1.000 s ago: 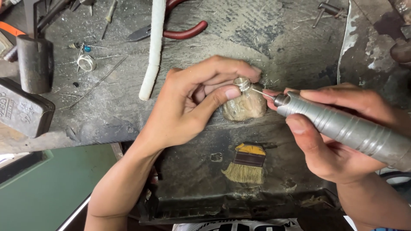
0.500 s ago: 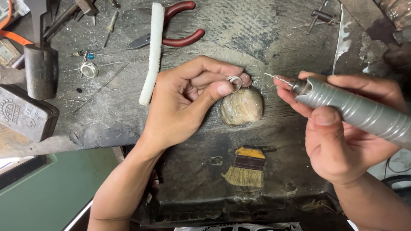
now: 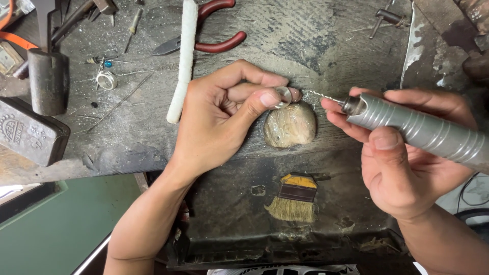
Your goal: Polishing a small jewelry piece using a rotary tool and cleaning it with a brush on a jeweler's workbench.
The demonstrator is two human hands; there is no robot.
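The right hand (image 3: 407, 168), fingers wrapped around the grey rotary tool (image 3: 423, 132), has drawn its bit back from the small silver ring (image 3: 283, 97) pinched in the left hand (image 3: 224, 117) above the rounded wooden peg (image 3: 289, 126), pausing the grinding.

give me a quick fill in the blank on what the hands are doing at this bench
1. The left hand pinches a small silver ____ between thumb and forefinger.
2. The right hand grips a grey rotary ____ with a thin bit at its tip.
3. The pliers at the top of the bench have ____ handles.
4. Below the rounded wooden peg lies a small ____ with tan bristles.

Missing words: ring; tool; red; brush
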